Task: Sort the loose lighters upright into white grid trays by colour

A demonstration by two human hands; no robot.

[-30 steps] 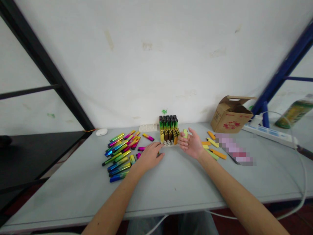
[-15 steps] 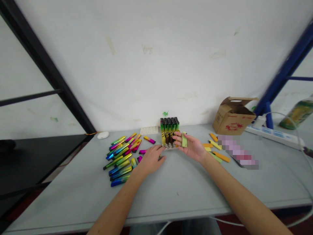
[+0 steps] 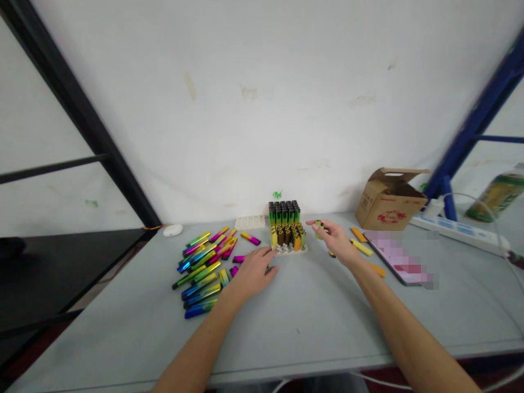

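My left hand [image 3: 256,268] lies palm down on the table, fingers stretched out, their tips at the left front corner of a white holed tray [image 3: 303,250]. A small dark and yellow bit shows beside its thumb, too small to name. My right hand [image 3: 336,240] pinches a yellow-green lighter [image 3: 319,229] just right of the tray. Upright in the tray stand rows of lighters: green ones with black tops [image 3: 284,214] at the back, yellow, brown and orange ones [image 3: 297,242] ahead of them. Holes show along the tray's front.
Many shiny multicoloured lighters [image 3: 202,295] lie piled on the left. Orange and yellow lighters [image 3: 362,248] lie right of my right hand, beside a phone [image 3: 395,256]. Behind are a cardboard box [image 3: 391,204], a power strip [image 3: 462,230], a white holed tray [image 3: 249,222] and a white case [image 3: 172,230].
My right hand has moved rightward off the tray and turned from palm up to a pinch on the yellow-green lighter. The tray's front right now shows. My left hand stays put.
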